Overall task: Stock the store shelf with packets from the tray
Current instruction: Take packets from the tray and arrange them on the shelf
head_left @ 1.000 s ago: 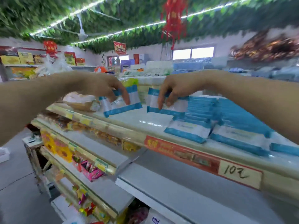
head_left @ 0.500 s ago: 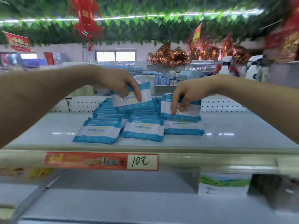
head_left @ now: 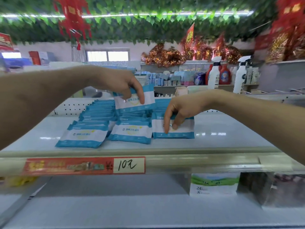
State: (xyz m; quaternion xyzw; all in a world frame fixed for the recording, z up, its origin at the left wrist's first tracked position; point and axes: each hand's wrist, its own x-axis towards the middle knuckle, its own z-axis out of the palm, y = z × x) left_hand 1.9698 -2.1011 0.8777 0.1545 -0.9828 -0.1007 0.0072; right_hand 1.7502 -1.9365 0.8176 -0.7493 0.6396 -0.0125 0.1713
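A standing packet (head_left: 186, 128) rests on the shelf (head_left: 231, 129), just right of the packet rows (head_left: 97, 113), its top pinched by the right hand (head_left: 179, 109). Above the shelf's rows, the left hand (head_left: 122, 83) grips a tilted raised packet (head_left: 148, 98).

Looks like a small grocery shop. Told by the steel shelf (head_left: 231, 129) with a red price strip (head_left: 66, 166) along its near edge (a handwritten "10" on its white patch) and by rows of identical blue-and-white packets (head_left: 82, 136) laid out on top. Below, at right, a printed carton (head_left: 214, 184) on the lower shelf (head_left: 115, 212). Far right, spray bottles (head_left: 213, 75) and red detergent jugs (head_left: 225, 75) on another rack (head_left: 165, 86); far middle, small boxed goods (head_left: 166, 79). Overhead, plastic green leaves (head_left: 148, 23), a light strip (head_left: 198, 13), red hanging ornaments (head_left: 72, 15), gold tinsel (head_left: 165, 57).
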